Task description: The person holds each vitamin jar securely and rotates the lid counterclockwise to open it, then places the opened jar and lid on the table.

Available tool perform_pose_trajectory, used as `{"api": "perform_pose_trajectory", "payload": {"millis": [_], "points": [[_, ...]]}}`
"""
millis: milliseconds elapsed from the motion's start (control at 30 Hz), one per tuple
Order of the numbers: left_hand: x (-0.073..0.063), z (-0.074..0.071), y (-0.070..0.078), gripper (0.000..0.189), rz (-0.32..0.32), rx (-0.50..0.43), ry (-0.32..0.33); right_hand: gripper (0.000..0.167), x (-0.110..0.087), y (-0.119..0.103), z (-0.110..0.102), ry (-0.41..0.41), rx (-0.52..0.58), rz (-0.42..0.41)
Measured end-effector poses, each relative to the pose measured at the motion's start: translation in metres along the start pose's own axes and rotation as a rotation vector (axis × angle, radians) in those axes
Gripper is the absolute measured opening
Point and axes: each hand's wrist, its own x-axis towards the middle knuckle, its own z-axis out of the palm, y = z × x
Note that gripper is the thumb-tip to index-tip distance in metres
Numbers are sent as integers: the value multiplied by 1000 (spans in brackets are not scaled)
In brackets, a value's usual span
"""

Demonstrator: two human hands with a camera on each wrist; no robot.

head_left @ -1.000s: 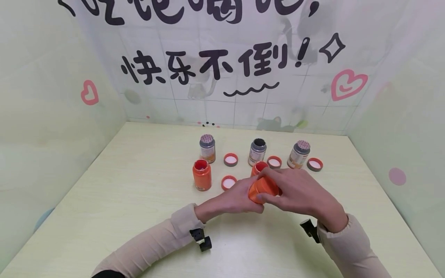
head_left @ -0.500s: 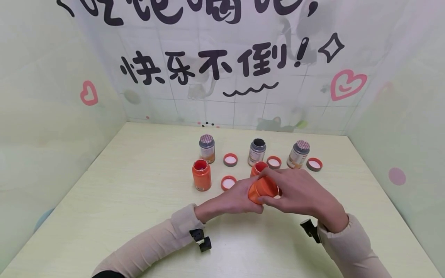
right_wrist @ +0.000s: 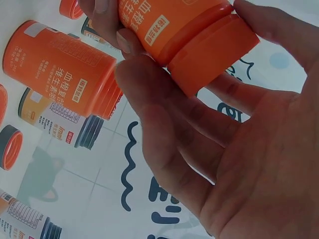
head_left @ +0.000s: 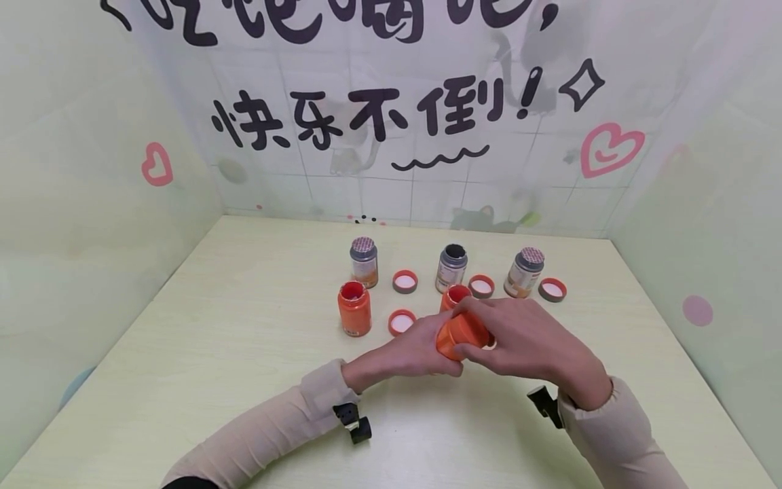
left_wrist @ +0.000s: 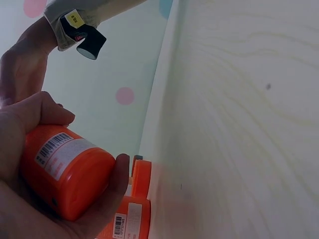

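In the head view my left hand (head_left: 418, 350) grips a tilted orange bottle (head_left: 451, 335) above the table. The fingers of my right hand (head_left: 531, 339) are curled round the bottle's orange screw cap (head_left: 473, 329) at its upper right end. The right wrist view shows this cap (right_wrist: 214, 55) on the bottle (right_wrist: 172, 22), thumb on one side and fingers on the other. From the left wrist, the bottle's base and barcode label (left_wrist: 62, 154) face the camera, with left fingers wrapped round the body. Just behind the hands stands an uncapped orange bottle (head_left: 454, 297), partly hidden.
Another uncapped orange bottle (head_left: 355, 311) stands to the left, an upturned cap (head_left: 402, 322) beside it. Along the back are grey-necked bottles: left (head_left: 364, 263), middle (head_left: 451, 269) and right (head_left: 524, 274). Upturned caps (head_left: 405, 281) lie near them. A printed cloth wall (head_left: 379, 190) borders the table.
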Motion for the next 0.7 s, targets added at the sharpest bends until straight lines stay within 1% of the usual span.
{"api": "perform_pose_trajectory", "payload": {"millis": [267,500,700], "points": [[-1,0,-1,59,1,16,5,29,1,-1,0,-10,22,-3],[-1,1,-1,59,22,30,4,32,1,0,1,0,-2,3],[-1,1,0,59,20,40,7,33,1,0,1,-2,1,2]]}}
